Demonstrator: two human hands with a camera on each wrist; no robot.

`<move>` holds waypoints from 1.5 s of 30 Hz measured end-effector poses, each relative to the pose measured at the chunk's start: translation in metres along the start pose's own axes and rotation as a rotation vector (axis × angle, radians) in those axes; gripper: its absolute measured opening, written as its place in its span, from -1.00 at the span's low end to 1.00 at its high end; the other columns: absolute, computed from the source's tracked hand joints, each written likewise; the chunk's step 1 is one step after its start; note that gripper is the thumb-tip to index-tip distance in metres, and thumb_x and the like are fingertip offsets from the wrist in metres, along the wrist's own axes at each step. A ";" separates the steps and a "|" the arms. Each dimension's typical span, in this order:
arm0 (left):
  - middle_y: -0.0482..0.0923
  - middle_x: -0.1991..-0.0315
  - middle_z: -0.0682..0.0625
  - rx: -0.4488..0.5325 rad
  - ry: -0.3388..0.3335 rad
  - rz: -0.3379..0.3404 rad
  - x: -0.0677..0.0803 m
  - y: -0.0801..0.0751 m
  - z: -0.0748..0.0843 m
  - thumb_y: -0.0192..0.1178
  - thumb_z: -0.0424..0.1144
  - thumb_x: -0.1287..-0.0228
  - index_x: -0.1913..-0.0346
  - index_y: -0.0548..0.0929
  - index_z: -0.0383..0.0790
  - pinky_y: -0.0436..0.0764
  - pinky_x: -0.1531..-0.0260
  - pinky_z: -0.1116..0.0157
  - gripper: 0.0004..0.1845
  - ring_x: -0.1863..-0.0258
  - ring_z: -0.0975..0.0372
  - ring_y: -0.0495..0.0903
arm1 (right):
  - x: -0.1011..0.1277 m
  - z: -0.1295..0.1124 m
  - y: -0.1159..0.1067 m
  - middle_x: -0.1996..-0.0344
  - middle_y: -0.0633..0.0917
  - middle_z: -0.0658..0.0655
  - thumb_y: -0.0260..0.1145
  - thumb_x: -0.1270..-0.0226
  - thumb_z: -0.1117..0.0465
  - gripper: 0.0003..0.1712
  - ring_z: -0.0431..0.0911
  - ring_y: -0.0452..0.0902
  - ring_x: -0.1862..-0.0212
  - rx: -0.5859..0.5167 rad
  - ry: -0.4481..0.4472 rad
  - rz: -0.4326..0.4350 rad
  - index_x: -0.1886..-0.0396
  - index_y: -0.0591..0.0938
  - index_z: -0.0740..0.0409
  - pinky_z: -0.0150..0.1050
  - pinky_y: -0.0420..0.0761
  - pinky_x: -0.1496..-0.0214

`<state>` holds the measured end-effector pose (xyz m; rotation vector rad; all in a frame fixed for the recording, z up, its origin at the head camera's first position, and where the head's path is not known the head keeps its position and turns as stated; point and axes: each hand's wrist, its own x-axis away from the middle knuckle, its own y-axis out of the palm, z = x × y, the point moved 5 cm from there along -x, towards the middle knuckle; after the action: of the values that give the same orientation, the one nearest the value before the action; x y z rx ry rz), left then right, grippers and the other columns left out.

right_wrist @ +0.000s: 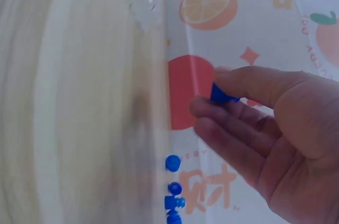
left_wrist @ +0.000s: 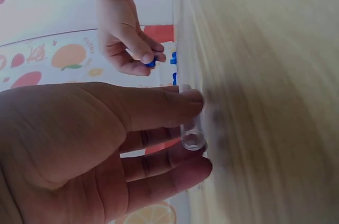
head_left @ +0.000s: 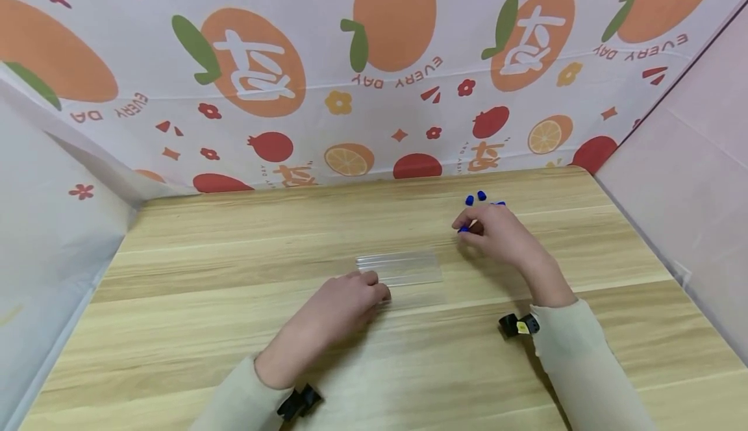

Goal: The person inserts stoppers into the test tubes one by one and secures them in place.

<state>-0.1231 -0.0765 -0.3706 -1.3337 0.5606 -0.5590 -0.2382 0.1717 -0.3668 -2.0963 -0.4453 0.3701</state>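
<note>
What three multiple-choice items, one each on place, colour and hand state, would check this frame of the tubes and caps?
1. Where do the clear tubes lie?
A. mid-table, by the left hand
B. at the far right corner
C. off the table

2. What colour are the small caps?
A. red
B. blue
C. green

3. What is the right hand doing?
A. lying flat and open
B. pinching one cap
C. gripping a tube

Answers: 1 A, the tubes lie at the left hand's fingertips; 2 B, all caps show blue; 3 B, thumb and fingers close on a cap.
</note>
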 end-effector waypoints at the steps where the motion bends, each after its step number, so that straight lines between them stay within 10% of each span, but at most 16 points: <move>1: 0.58 0.26 0.06 0.010 0.004 0.003 0.000 -0.001 -0.001 0.27 -0.28 -0.36 0.15 0.72 -0.05 0.68 0.36 0.17 -0.91 0.28 0.15 0.62 | 0.001 -0.003 -0.001 0.23 0.76 0.00 0.42 -0.30 0.28 -0.84 -0.14 0.67 0.24 -0.018 -0.011 0.011 0.13 0.75 0.12 -0.17 0.71 0.16; 13: 0.59 0.36 0.10 0.092 -0.009 0.087 -0.003 -0.016 -0.016 0.27 -0.31 -0.28 0.13 0.60 -0.13 0.62 0.35 0.22 -0.87 0.36 0.23 0.56 | 0.003 -0.011 -0.013 0.36 0.66 0.04 0.44 -0.26 0.27 -0.80 -0.10 0.54 0.32 -0.110 0.000 0.143 0.18 0.60 0.11 -0.24 0.62 0.26; 20: 0.58 0.34 0.13 0.155 -0.039 0.087 -0.008 -0.024 -0.024 0.23 -0.36 -0.29 -0.26 0.55 -0.18 0.62 0.29 0.28 -0.54 0.38 0.31 0.50 | 0.007 -0.002 -0.027 0.30 0.71 0.02 0.36 -0.37 0.22 -0.82 -0.11 0.57 0.27 -0.180 0.009 0.211 0.07 0.67 0.05 -0.34 0.61 0.24; 29: 0.56 0.30 0.15 0.295 -0.142 0.179 0.001 -0.038 -0.042 0.08 -0.29 -0.43 -0.03 0.64 -0.19 0.60 0.23 0.27 -0.78 0.37 0.31 0.48 | 0.003 -0.021 -0.034 0.21 0.76 0.15 0.33 -0.42 0.15 -0.80 -0.06 0.62 0.26 -0.425 -0.031 0.278 0.05 0.74 0.08 -0.37 0.62 0.32; 36: 0.65 0.34 -0.04 0.834 -0.184 0.103 0.009 -0.036 -0.045 0.03 -0.28 -0.53 -0.08 0.57 -0.13 0.65 0.44 0.26 -0.80 0.47 0.17 0.60 | 0.003 -0.031 -0.025 0.27 0.74 0.18 0.31 -0.44 0.19 -0.77 -0.02 0.69 0.29 -0.732 0.011 0.239 0.08 0.61 0.28 -0.23 0.75 0.20; 45: 0.63 0.09 -0.22 1.600 -0.284 -0.128 -0.003 -0.010 -0.028 -0.11 -0.35 -0.50 -0.33 0.34 -0.27 0.76 0.22 0.09 -0.60 0.36 0.11 0.71 | -0.002 -0.030 -0.015 0.15 0.77 0.18 0.31 -0.40 0.33 -0.70 -0.09 0.75 0.15 -1.190 0.052 0.157 -0.07 0.59 0.33 -0.21 0.71 0.02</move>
<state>-0.1448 -0.0966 -0.3646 0.1036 -0.2684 -0.6503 -0.2298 0.1561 -0.3383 -3.2989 -0.5359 0.1216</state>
